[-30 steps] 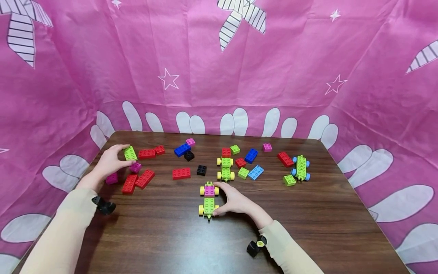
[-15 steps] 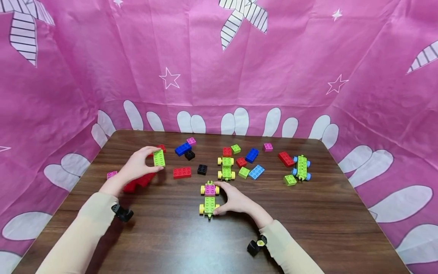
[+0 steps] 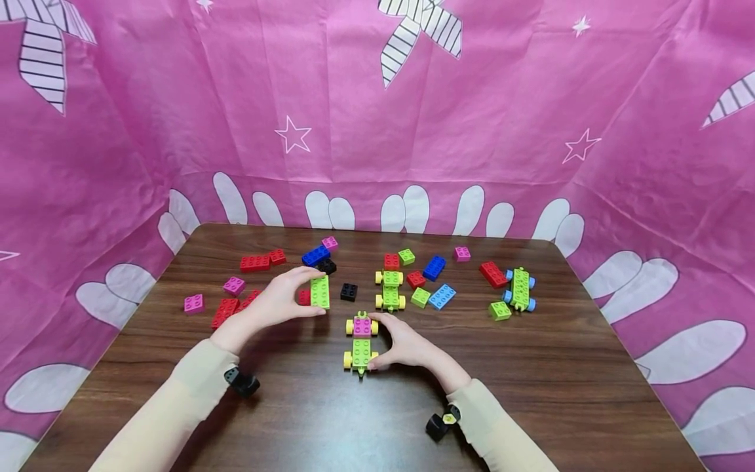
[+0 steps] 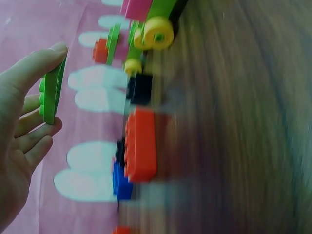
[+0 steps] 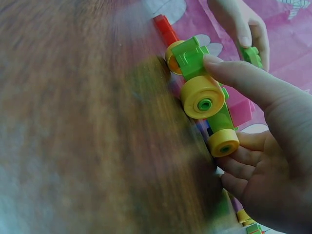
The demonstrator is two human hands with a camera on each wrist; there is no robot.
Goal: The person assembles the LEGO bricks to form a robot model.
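My left hand [image 3: 271,303] pinches a lime green brick [image 3: 319,292] by its two ends, thumb at the near end. Seen from the left wrist, this brick [image 4: 52,92] is raised above the table and fairly thin. A lime green wheeled base [image 3: 361,353] with yellow wheels stands at the middle of the table, a pink brick [image 3: 362,326] seated on its far part. Thumb and fingers of my right hand [image 3: 406,342] grip the base along its right side. In the right wrist view the thumb lies near one end of the base, the fingers near the other.
Behind the held base stands another green base [image 3: 390,298] with yellow wheels. A blue-wheeled base [image 3: 520,288] is at the right. Loose bricks lie around: several red ones, including one [image 3: 255,263] at back left, black [image 3: 348,292], light blue [image 3: 442,296] and pink [image 3: 193,303].
My left hand has carried the green brick rightward from the left-hand bricks to near the middle, uncovering the red and pink bricks there. My right hand and the base have stayed put.
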